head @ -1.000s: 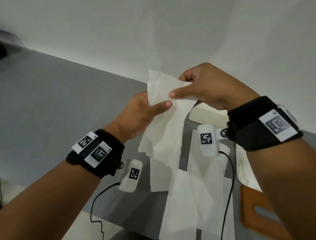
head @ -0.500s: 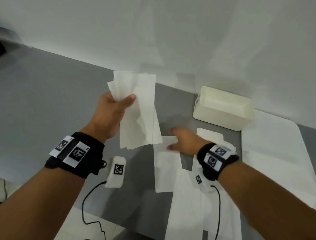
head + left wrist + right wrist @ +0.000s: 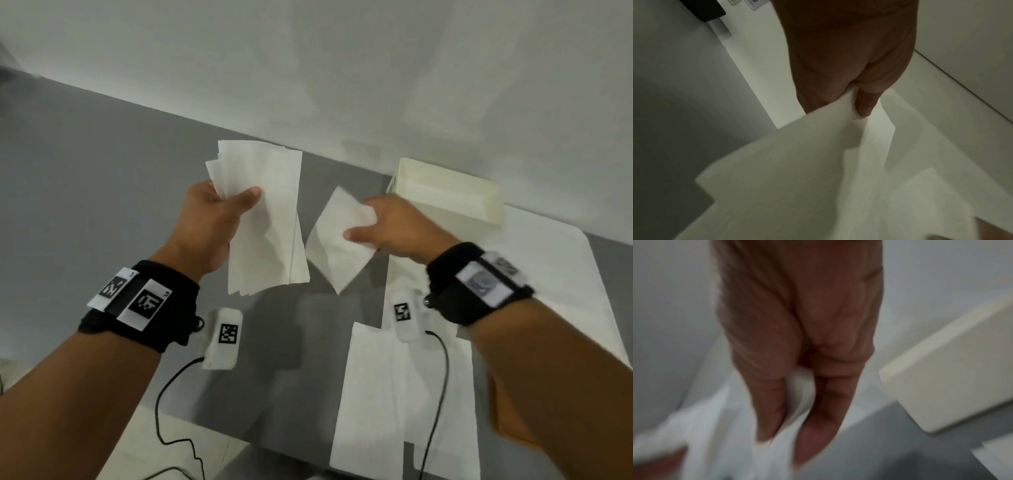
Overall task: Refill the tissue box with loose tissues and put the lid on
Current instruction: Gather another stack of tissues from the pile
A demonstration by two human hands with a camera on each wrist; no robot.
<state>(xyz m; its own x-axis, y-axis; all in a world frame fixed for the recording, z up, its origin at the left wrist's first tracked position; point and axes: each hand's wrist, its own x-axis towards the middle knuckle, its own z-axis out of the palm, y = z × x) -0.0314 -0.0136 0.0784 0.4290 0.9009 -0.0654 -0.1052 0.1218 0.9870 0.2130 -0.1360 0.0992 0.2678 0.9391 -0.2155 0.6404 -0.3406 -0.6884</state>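
Note:
My left hand (image 3: 219, 212) grips a stack of white tissues (image 3: 270, 219) upright above the grey table; in the left wrist view the fingers (image 3: 865, 105) pinch the tissue stack (image 3: 797, 162). My right hand (image 3: 387, 226) pinches a single white tissue (image 3: 335, 240), lifted just right of the stack; the right wrist view shows that tissue (image 3: 801, 394) between thumb and fingers. The cream tissue box (image 3: 448, 192) stands open at the back right, also the cream box (image 3: 949, 369) beside my right hand. More loose tissues (image 3: 373, 394) lie flat on the table below my right wrist.
A white mat (image 3: 555, 291) lies under and right of the box. An orange-brown lid (image 3: 510, 421) shows partly under my right forearm. White wall behind the grey table (image 3: 85, 192). Cables hang from both wrist cameras.
My right hand left the stack, reached down to the table tissues, and now has lifted one tissue up. My left hand moved left with the stack and holds it alone.

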